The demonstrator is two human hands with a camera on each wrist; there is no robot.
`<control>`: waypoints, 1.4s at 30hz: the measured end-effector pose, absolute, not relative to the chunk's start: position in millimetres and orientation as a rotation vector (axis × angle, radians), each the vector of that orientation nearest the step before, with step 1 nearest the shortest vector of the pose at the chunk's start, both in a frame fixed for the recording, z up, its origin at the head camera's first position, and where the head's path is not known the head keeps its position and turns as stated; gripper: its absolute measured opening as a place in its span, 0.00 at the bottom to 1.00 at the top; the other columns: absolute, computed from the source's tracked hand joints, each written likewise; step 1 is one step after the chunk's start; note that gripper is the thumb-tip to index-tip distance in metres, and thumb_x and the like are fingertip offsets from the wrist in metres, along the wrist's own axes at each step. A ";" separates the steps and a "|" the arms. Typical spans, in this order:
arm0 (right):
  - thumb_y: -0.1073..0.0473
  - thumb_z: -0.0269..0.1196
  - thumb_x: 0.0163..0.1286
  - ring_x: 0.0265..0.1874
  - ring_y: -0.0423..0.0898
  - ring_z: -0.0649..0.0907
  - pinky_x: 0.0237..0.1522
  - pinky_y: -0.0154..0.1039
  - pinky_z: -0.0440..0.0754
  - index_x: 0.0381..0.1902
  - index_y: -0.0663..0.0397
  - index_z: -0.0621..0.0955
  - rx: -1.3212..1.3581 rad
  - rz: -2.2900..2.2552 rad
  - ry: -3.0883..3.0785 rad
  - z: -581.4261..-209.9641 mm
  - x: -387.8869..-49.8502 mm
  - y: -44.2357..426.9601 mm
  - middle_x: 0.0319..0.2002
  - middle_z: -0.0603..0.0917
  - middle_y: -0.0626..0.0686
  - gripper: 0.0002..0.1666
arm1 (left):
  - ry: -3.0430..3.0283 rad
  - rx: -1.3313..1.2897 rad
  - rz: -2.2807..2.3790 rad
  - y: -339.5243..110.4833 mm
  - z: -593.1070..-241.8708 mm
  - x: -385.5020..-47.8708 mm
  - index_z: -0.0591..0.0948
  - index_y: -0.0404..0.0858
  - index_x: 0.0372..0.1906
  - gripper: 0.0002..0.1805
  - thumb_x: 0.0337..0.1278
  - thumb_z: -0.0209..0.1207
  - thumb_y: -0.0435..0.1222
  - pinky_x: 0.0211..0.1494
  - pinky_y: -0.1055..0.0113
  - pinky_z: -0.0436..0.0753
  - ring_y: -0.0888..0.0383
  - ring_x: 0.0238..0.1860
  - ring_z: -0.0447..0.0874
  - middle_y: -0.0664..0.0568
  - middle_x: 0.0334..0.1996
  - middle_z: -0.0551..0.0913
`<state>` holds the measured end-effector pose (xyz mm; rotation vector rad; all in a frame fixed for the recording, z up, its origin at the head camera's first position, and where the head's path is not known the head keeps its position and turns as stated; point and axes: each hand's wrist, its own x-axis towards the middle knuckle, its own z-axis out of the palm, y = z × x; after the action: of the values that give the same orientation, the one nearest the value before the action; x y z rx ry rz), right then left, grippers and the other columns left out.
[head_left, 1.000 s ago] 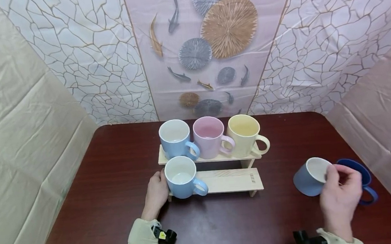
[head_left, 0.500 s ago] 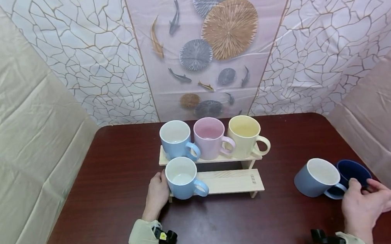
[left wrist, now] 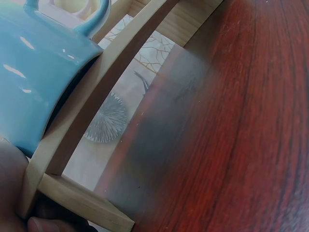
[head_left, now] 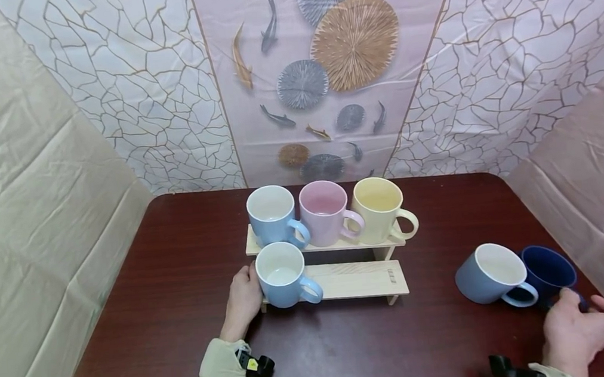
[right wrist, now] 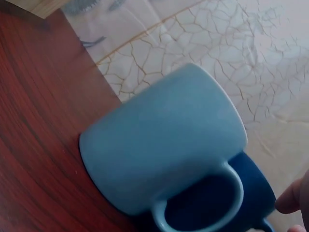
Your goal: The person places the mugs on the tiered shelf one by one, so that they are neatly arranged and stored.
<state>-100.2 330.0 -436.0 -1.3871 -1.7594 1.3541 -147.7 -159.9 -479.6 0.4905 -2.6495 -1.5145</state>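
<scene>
My left hand [head_left: 243, 298] grips the left end of the low wooden rack [head_left: 353, 280], right beside a light blue mug [head_left: 280, 289] on the lower shelf. In the left wrist view a fingertip [left wrist: 46, 225] shows under the rack's end. At the far right, a grey-blue mug [head_left: 477, 281] stands on the table, its handle toward the dark blue mug [head_left: 549, 271] just beyond it. My right hand [head_left: 581, 329] is at the near side of the dark blue mug, fingers spread by its handle, which is partly hidden. A fingertip [right wrist: 289, 199] comes close to that mug in the right wrist view.
On the upper shelf stand a light blue mug [head_left: 270, 224], a pink mug [head_left: 322, 219] and a yellow mug [head_left: 375, 218] in a row. Dark red tabletop [head_left: 359, 348] surrounds the rack. Fabric walls close off the back and both sides.
My right hand has left the grey-blue mug and moved right and nearer, to the dark blue mug's handle side. The left hand stays at the rack's end.
</scene>
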 end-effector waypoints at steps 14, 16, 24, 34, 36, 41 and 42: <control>0.53 0.51 0.73 0.55 0.32 0.65 0.59 0.29 0.58 0.39 0.25 0.68 -1.305 1.583 -1.762 -448.5 -94.7 358.4 0.42 0.64 0.30 0.08 | -2.640 0.493 -1.534 -159.9 -478.8 -146.5 0.74 0.36 0.29 0.25 0.77 0.38 0.48 0.31 0.62 0.73 0.54 0.26 0.75 0.47 0.20 0.73; 0.52 0.52 0.74 0.47 0.29 0.66 0.55 0.28 0.59 0.39 0.27 0.69 -1.314 1.622 -1.764 -448.7 -94.5 360.9 0.40 0.66 0.31 0.06 | -2.638 0.492 -1.538 -160.1 -478.9 -146.6 0.74 0.36 0.29 0.25 0.77 0.38 0.48 0.31 0.62 0.73 0.54 0.26 0.76 0.47 0.21 0.73; 0.48 0.53 0.73 0.36 0.31 0.65 0.47 0.31 0.62 0.39 0.32 0.73 -1.373 1.656 -1.839 -448.8 -92.4 362.6 0.39 0.69 0.38 0.02 | -2.644 0.502 -1.523 -159.7 -478.8 -146.4 0.74 0.36 0.28 0.26 0.77 0.38 0.49 0.31 0.61 0.73 0.54 0.26 0.76 0.47 0.21 0.74; 0.48 0.47 0.74 0.33 0.39 0.71 0.32 0.30 0.69 0.25 0.39 0.80 -1.354 1.733 -1.911 -444.8 -95.2 360.5 0.21 0.75 0.34 0.19 | -2.638 0.505 -1.530 -159.4 -477.3 -145.9 0.74 0.35 0.29 0.24 0.77 0.39 0.46 0.30 0.62 0.72 0.54 0.25 0.74 0.46 0.21 0.73; 0.51 0.47 0.74 0.31 0.35 0.74 0.28 0.27 0.71 0.21 0.36 0.80 -1.325 1.796 -1.851 -444.9 -95.8 360.7 0.18 0.77 0.34 0.22 | -2.633 0.504 -1.533 -159.3 -477.3 -145.9 0.73 0.36 0.28 0.24 0.77 0.39 0.46 0.29 0.62 0.71 0.54 0.24 0.74 0.47 0.20 0.73; 0.53 0.47 0.74 0.24 0.34 0.75 0.24 0.28 0.74 0.18 0.39 0.81 -1.283 1.854 -1.837 -444.6 -95.7 360.7 0.18 0.78 0.37 0.25 | -2.629 0.501 -1.541 -158.9 -477.4 -146.1 0.73 0.36 0.28 0.24 0.77 0.39 0.46 0.29 0.62 0.71 0.54 0.24 0.74 0.47 0.20 0.72; 0.53 0.47 0.75 0.24 0.34 0.75 0.24 0.28 0.75 0.18 0.39 0.81 -1.282 1.864 -1.845 -444.4 -95.7 360.6 0.18 0.77 0.38 0.25 | -2.629 0.499 -1.544 -158.8 -477.4 -146.3 0.74 0.35 0.28 0.24 0.77 0.39 0.46 0.29 0.62 0.71 0.54 0.24 0.74 0.47 0.20 0.72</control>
<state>-95.7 360.6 -444.4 -1.2816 -1.8448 1.8642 -146.3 -158.8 -477.4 0.4992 -2.6290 -1.5436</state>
